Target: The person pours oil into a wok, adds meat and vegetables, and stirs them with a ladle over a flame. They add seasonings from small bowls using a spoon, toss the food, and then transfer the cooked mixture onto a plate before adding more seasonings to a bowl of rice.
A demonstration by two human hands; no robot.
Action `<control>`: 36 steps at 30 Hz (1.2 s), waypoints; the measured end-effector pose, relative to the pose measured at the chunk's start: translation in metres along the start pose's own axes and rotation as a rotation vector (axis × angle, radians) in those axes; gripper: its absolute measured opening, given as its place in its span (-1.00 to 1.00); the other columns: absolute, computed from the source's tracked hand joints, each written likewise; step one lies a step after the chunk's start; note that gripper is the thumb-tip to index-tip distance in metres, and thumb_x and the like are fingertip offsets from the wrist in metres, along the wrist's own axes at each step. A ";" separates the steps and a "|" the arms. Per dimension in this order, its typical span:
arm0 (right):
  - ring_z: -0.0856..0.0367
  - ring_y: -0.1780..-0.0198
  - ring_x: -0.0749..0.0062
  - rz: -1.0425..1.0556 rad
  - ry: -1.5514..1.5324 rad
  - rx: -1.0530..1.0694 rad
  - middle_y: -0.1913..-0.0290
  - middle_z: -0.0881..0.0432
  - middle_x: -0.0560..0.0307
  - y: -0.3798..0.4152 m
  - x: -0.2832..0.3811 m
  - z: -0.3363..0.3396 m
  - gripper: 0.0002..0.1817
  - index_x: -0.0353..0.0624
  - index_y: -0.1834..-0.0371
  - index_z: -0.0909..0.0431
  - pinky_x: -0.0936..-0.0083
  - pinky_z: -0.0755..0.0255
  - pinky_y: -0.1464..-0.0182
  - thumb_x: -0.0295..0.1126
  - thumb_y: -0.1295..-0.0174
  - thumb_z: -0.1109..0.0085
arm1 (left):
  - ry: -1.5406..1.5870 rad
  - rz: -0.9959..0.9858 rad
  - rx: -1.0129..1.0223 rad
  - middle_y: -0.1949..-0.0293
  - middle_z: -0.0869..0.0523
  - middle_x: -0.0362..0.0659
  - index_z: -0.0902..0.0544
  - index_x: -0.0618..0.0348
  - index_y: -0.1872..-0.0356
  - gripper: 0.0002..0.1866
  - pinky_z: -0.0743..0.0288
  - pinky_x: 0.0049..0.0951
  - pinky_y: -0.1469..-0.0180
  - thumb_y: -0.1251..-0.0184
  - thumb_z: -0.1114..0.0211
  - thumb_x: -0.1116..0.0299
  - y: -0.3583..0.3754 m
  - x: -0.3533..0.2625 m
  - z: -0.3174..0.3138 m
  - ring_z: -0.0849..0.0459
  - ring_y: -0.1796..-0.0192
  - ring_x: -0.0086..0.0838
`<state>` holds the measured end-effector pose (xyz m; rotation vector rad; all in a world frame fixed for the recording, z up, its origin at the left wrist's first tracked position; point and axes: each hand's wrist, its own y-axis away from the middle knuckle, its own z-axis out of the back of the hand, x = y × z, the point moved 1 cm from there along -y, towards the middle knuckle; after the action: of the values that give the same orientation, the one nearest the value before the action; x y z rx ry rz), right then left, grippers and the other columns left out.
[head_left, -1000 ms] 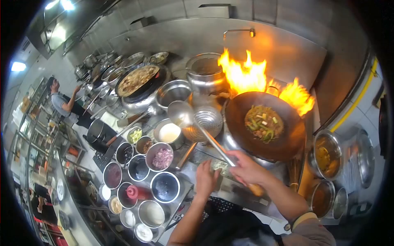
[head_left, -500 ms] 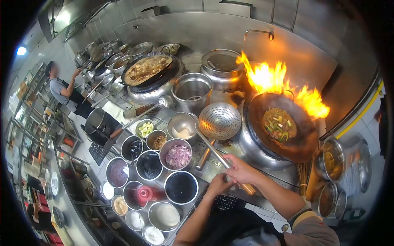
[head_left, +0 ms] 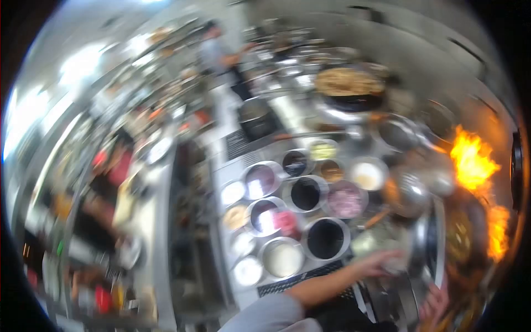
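The view is smeared by motion. My right hand (head_left: 434, 304), low at the right, is closed around the lower end of a ladle's long metal handle (head_left: 441, 243), which stands nearly upright beside the wok. My left hand (head_left: 381, 264) reaches in from below, just right of the round pot of dark liquid (head_left: 325, 239). Its fingers are blurred against something pale, and I cannot tell what it holds. To the right is the wok (head_left: 462, 224) with food in it, tall flames (head_left: 474, 160) rising behind. A perforated strainer (head_left: 409, 193) lies left of the ladle handle.
Several seasoning pots cluster left of my hands, among them a pot of chopped onion (head_left: 345, 200) and one of white contents (head_left: 282, 259). A second wok (head_left: 349, 83) of brown food sits farther back. Another person (head_left: 218, 55) stands at the far end. Shelving and a counter (head_left: 149, 221) line the left.
My view has swung left, so the pots and flames appear farther right. My hands, close together before, are now apart, and the ladle handle has gone from slanted to nearly upright.
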<state>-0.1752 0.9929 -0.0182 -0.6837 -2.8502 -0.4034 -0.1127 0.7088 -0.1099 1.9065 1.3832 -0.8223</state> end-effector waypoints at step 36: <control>-0.60 0.05 0.14 -0.133 2.397 -1.254 -0.03 -0.58 0.04 0.179 0.080 -0.066 -0.43 0.27 -0.29 -0.35 0.28 -0.50 0.02 -0.49 -0.18 -0.01 | -0.006 0.371 -0.212 0.15 -0.61 0.01 -0.47 0.34 0.02 -0.69 -0.58 -0.24 0.24 -0.23 -0.01 0.45 -0.022 -0.004 -0.143 -0.63 0.19 -0.29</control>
<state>-0.1547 1.1601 0.1020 0.1593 -0.1686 -1.4624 -0.1175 0.8248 -0.0231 1.9092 1.0217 -0.4801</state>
